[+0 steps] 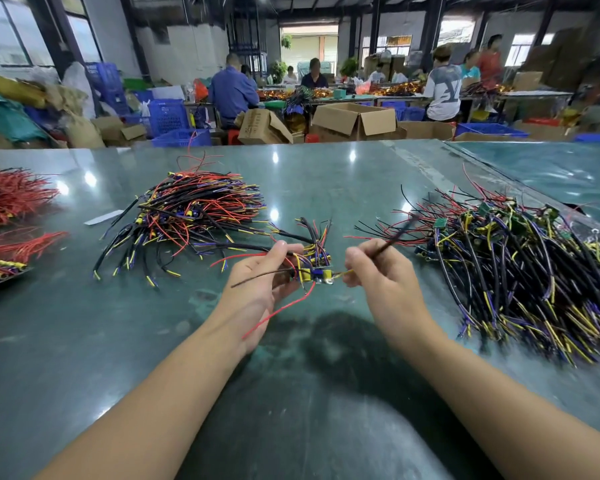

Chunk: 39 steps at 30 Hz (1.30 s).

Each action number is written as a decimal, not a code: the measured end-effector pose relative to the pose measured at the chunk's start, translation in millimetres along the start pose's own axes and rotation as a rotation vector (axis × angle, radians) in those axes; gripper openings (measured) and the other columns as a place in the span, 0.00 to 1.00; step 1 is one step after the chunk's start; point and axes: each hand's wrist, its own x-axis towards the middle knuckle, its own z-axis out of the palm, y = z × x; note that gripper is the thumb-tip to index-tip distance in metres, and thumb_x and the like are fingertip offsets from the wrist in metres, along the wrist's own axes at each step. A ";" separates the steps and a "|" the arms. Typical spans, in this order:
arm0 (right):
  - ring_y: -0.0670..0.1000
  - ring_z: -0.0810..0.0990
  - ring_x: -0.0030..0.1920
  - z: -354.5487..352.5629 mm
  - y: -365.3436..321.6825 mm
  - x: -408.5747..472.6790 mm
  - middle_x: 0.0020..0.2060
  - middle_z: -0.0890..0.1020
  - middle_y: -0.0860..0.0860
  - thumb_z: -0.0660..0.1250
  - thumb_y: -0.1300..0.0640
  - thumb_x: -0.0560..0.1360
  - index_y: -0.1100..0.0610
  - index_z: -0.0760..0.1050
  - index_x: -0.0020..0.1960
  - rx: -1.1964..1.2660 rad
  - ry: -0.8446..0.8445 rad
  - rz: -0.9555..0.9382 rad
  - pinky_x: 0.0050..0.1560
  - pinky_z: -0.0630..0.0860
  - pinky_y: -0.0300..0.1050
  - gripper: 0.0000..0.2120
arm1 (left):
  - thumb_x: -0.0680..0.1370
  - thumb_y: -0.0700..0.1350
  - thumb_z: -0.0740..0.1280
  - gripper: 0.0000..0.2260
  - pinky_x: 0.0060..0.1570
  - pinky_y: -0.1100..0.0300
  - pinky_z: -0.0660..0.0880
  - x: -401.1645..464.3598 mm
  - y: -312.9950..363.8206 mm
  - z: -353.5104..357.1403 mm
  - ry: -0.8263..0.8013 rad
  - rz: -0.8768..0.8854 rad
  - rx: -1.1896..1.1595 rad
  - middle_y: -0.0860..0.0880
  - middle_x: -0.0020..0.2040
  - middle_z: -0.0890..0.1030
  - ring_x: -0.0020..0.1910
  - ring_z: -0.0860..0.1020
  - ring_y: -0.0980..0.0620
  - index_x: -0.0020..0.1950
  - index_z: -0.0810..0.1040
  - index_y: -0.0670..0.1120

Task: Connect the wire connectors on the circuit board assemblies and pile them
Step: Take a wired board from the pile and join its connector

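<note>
Gripping circuit board (317,273) level, left hand (257,282); right hand (371,268) pinching black wire (394,237).

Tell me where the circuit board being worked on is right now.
The circuit board is held above the green table, centre of the head view, gripped by the left hand, with the right hand just beside it.

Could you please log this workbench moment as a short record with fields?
left hand: left hand grips a circuit board assembly above the table
right hand: right hand pinches a black wire near the board
left pile: wire pile beyond the left hand
right pile: assemblies pile beside the right hand
far left: red wire bundles
</note>
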 end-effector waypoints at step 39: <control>0.44 0.76 0.28 -17.7 -13.8 3.4 0.32 0.80 0.50 0.70 0.61 0.69 0.58 0.80 0.42 0.451 -0.057 0.414 0.32 0.75 0.33 0.02 | 0.83 0.53 0.53 0.22 0.31 0.60 0.78 26.9 15.0 -39.4 0.356 -0.134 0.509 0.41 0.35 0.81 0.31 0.81 0.45 0.40 0.77 0.40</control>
